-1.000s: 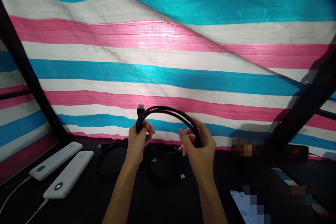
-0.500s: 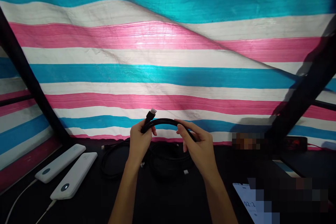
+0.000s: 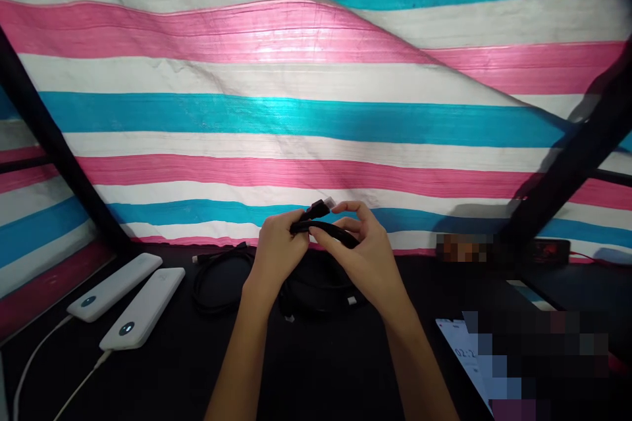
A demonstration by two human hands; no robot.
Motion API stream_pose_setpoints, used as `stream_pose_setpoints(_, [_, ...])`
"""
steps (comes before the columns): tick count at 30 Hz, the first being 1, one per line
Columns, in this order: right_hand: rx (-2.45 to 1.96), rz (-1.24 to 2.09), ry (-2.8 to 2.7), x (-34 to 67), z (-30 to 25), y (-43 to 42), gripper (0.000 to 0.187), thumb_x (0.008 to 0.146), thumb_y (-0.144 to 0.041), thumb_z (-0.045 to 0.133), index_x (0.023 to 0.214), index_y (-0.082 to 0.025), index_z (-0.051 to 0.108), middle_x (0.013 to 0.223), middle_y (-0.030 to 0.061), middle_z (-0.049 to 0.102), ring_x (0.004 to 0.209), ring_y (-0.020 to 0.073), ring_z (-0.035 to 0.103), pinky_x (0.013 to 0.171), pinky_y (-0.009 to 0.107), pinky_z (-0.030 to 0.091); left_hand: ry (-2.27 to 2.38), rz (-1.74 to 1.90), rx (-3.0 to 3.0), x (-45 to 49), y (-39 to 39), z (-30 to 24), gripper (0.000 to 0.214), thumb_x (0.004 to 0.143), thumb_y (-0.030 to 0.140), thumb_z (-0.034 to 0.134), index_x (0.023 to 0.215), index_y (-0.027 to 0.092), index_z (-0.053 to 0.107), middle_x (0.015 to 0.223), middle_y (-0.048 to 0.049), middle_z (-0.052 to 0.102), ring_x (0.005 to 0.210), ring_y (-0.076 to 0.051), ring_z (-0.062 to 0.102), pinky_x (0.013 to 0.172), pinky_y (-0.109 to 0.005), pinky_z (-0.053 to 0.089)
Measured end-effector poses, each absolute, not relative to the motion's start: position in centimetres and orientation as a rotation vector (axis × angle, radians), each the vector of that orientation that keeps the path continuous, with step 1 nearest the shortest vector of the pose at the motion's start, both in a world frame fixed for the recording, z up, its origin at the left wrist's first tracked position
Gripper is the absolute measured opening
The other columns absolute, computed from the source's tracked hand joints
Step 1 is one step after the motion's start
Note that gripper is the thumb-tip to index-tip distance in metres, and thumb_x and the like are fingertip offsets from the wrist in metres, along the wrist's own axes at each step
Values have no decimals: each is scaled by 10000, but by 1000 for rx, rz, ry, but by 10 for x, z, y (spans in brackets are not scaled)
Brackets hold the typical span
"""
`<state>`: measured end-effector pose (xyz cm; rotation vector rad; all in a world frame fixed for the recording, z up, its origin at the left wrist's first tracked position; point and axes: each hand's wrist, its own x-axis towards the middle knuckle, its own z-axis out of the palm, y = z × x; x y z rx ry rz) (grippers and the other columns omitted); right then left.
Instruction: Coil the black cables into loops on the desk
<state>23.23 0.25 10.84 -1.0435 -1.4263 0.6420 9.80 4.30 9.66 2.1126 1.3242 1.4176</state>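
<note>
My left hand is closed around a looped black cable, close to its plug. The plug has a black housing and a bright metal tip, and it points up and right. The right end of the bend sits in my right hand, whose thumb presses along the cable while its index finger curves near the plug's tip. The strands inside both palms are hidden. On the black table below, a second coiled black cable lies left of my wrists. Another dark coil lies partly behind my hands, with a light plug beside it.
Two white power banks with white cords lie on the left. At the right are a lit phone, partly blurred out, and a dark device with a red cord. A striped sheet hangs behind, between dark frame poles.
My hands have come closer together, and the cable's arch is shorter. The plug has tipped over to the right, towards my right fingers. The view has tilted slightly downward.
</note>
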Motion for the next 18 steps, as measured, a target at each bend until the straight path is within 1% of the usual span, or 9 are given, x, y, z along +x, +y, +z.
stream_pose_setpoints(3, [-1024,641,-1439,231,109,0,479,677,-369,712,1087,-220,513,677,-19,660,590,160,618,527,249,453,1323,1428,2073,96,43,96,173,616,125,430,608,181,594,537,28,523,544,-131,449,534,-240,310])
stream_pose_setpoints(6, [-1034,591,-1459,233,111,-2,468,697,-355,708,1112,-222,537,681,-13,662,645,168,630,587,262,468,1365,1455,2002,97,42,96,179,622,142,455,642,186,627,577,18,575,575,-148,497,549,-248,336])
stream_pose_setpoints(8, [-1048,550,-1476,235,112,-4,411,701,-357,713,1066,-223,580,684,-10,661,642,166,624,590,262,465,1408,1490,1939,98,41,98,153,616,148,475,633,187,622,586,13,585,584,-154,512,548,-249,345])
stream_pose_setpoints(10, [-1049,503,-1504,238,114,-6,312,714,-354,706,986,-225,626,711,0,667,659,170,625,585,261,465,1419,1506,1890,97,40,100,116,618,160,498,628,184,611,582,11,584,579,-151,517,548,-247,354])
stream_pose_setpoints(13, [-1024,385,-1549,242,114,-7,164,765,-330,664,899,-234,674,830,20,693,759,185,637,635,273,480,1363,1463,1846,96,39,101,74,656,219,537,617,178,585,545,17,558,530,-132,502,527,-237,354])
stream_pose_setpoints(15, [-1016,280,-1561,244,114,-7,146,796,-322,636,906,-244,693,890,24,699,789,186,632,662,281,479,1324,1411,1810,96,39,101,141,679,268,561,574,176,546,497,27,521,479,-118,473,486,-229,331])
stream_pose_setpoints(18, [-1050,139,-1535,249,113,-5,190,820,-325,612,973,-253,698,899,23,700,704,161,601,624,277,460,1298,1366,1725,97,38,101,317,714,348,576,477,177,454,405,37,435,410,-100,419,438,-225,294])
